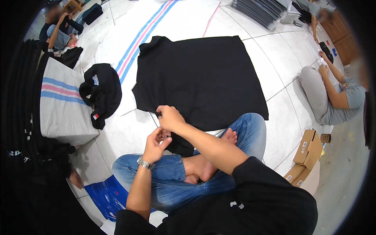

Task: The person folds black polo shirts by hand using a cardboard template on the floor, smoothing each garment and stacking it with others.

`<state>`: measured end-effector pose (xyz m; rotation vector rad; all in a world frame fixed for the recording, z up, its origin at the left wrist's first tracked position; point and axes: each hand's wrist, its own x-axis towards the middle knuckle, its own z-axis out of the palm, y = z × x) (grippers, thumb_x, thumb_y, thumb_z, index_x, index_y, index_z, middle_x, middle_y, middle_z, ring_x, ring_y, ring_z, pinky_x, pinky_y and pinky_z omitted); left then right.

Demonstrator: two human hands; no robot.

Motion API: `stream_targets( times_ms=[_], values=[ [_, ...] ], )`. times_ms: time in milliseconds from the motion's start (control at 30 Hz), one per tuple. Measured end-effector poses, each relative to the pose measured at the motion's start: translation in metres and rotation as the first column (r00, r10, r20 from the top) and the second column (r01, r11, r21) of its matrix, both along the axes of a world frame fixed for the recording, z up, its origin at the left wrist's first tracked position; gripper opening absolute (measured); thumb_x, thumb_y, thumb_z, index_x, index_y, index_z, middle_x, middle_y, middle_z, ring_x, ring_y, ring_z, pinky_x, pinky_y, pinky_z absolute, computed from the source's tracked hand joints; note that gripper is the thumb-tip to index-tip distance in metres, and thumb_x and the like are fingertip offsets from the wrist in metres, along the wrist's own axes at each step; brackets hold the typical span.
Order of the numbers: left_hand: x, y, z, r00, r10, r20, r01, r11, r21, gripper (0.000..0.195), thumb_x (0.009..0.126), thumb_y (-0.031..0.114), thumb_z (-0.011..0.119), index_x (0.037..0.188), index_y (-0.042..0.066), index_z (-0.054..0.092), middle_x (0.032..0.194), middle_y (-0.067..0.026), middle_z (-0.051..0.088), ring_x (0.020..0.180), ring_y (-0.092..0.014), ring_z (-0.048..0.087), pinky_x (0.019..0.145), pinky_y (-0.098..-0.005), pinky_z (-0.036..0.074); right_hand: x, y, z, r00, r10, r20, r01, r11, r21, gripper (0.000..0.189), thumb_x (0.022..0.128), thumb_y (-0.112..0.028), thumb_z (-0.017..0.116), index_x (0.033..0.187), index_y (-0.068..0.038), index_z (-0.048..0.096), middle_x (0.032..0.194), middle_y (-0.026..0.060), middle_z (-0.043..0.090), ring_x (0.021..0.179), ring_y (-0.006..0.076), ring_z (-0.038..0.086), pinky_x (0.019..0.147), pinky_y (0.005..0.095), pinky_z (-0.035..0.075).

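Note:
A black shirt [199,79] lies spread flat on a white sheet and the tiled floor before my crossed legs. My right hand [171,117] is at the shirt's near left edge, with a bit of the black cloth pinched in its fingers. Just below it is my left hand [157,144], a metal-band watch [145,162] on its wrist. Its fingers curl loosely and the thumb stands apart, with nothing visible in them. One black sleeve [180,144] hangs towards my lap, partly behind my right forearm.
A crumpled black garment [102,91] lies left, against a striped white sack [63,102]. Dark garments [23,97] are stacked beside it. Cardboard boxes [307,149] stand right, packed grey stacks [258,11] at the back. People sit at far left [57,32] and right [332,97].

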<state>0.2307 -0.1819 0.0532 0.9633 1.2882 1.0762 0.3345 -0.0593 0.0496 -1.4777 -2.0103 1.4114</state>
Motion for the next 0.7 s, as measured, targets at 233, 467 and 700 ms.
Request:
stream_targets(
  times_ms=[233,467,700],
  values=[
    [-0.064,0.050,-0.023,0.362,0.399,-0.842,-0.126,0.916,0.380,0.108,0.071,0.012,0.081,0.156,-0.001,0.014,0.154,-0.0341,0.023,0.145,-0.048,0.021,0.119,-0.0467,0.025,0.068,-0.019,0.136,0.898,0.090,-0.430,-0.086,0.996,0.029,0.017,0.095,-0.007,0.058,0.108,0.001,0.066,0.079,-0.0010,0.060,0.073,0.0075,0.053,0.067,0.0265,0.046],
    [-0.014,0.129,0.079,0.759,0.637,-0.136,-0.424,0.641,0.641,0.027,0.101,0.014,0.048,0.080,0.000,0.055,0.064,-0.0032,0.046,0.063,-0.011,0.041,0.059,-0.0307,0.038,0.177,0.010,0.311,0.858,0.118,-0.499,0.082,0.929,0.361,0.012,0.097,-0.010,0.061,0.102,0.000,0.065,0.092,0.0057,0.070,0.084,0.0089,0.064,0.078,0.0239,0.052],
    [-0.094,-0.001,0.248,0.465,0.826,-0.319,0.051,0.334,0.941,0.030,0.095,0.026,0.067,0.074,0.003,0.063,0.059,-0.0106,0.057,0.047,-0.019,0.055,0.046,-0.0331,0.043,0.237,0.009,0.382,0.979,0.200,-0.040,-0.074,0.528,0.846,0.009,0.086,-0.010,0.064,0.085,-0.001,0.062,0.078,0.0101,0.064,0.077,0.0217,0.063,0.075,0.0357,0.048]
  ],
)
